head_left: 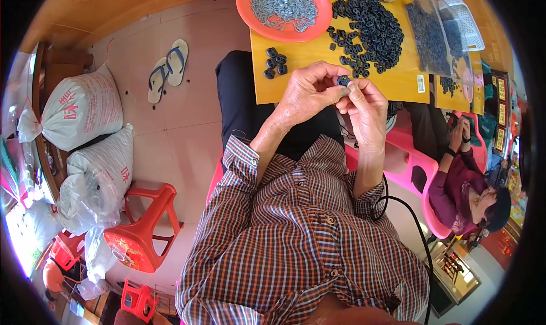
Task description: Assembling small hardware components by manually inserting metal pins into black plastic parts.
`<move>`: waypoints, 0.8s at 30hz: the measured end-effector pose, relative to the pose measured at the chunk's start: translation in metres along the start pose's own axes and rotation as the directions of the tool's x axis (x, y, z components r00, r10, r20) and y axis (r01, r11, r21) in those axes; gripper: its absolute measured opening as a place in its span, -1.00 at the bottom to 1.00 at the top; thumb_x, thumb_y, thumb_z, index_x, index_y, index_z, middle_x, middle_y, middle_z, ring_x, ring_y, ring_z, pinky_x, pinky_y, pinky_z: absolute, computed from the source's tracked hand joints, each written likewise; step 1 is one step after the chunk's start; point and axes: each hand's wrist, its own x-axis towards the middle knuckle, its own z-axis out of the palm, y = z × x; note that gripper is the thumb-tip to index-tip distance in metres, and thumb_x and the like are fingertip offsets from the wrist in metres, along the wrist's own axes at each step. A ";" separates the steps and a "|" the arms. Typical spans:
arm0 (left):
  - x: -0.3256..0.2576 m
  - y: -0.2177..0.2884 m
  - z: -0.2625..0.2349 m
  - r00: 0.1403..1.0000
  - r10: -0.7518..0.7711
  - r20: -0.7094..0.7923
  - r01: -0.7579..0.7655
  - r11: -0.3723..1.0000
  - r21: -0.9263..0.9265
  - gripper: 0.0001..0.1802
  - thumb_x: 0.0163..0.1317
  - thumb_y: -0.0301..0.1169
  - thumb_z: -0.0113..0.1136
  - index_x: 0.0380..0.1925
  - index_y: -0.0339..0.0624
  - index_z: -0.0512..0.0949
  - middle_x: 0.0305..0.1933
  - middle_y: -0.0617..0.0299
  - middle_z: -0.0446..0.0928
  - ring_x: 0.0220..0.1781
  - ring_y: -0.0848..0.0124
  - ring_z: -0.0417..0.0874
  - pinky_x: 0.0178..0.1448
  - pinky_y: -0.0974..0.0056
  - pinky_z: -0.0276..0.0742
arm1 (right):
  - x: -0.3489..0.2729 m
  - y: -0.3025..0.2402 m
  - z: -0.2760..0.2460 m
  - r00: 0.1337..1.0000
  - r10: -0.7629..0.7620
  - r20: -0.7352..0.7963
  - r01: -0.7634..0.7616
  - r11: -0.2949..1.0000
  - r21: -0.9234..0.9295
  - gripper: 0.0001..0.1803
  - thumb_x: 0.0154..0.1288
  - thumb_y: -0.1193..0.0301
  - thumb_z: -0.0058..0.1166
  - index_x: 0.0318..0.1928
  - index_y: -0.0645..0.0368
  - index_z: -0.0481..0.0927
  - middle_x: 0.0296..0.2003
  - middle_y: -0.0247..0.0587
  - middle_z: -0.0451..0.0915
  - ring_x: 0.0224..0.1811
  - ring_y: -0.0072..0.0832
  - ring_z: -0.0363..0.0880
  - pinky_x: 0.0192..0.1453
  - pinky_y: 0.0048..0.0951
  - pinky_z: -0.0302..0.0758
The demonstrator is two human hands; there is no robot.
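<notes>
Black ring part [343,81], small and dark, is pinched between the fingertips of both hands just above the near edge of the yellow tabletop [318,89]. Left hand [310,91] curls closed around it from the left, thumb and forefinger meeting on the part; right hand [367,106] closes on it from the right, fingertips touching those of the left (how the part is oriented between them cannot be told). Both forearms emerge from rolled cuffs of a checked shirt [296,234].

On the tabletop, just beyond the left hand, lies a small cluster of black rings [274,62]. Farther back and to the right of it spreads a large heap of black rings [368,32]. At the far edge of the tabletop sits an orange dish [244,9] filled with small grey metal pieces [284,6]. A clear plastic bag [432,35] of dark parts rests at the tabletop's right end, touching a white basket [469,23].

Left of the tabletop, on the tiled floor, lie a pair of sandals [168,69], well apart from white sacks [85,108] and a red stool [142,228]. Right of the tabletop sits another person [466,188] on a pink chair [421,171].
</notes>
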 end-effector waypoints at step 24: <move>-0.009 -0.009 -0.053 0.806 0.587 -0.077 -0.116 0.285 0.952 -0.71 -0.06 -0.57 0.38 -0.27 -0.24 0.60 -0.12 0.13 0.48 -0.07 0.22 0.48 -0.10 0.24 0.53 | 0.016 0.045 -0.019 0.971 -0.237 -0.004 0.200 0.825 -0.528 -0.94 0.23 0.59 0.12 -0.29 0.33 0.56 -0.43 -0.32 0.57 -0.51 -0.68 0.53 -0.45 -0.63 0.48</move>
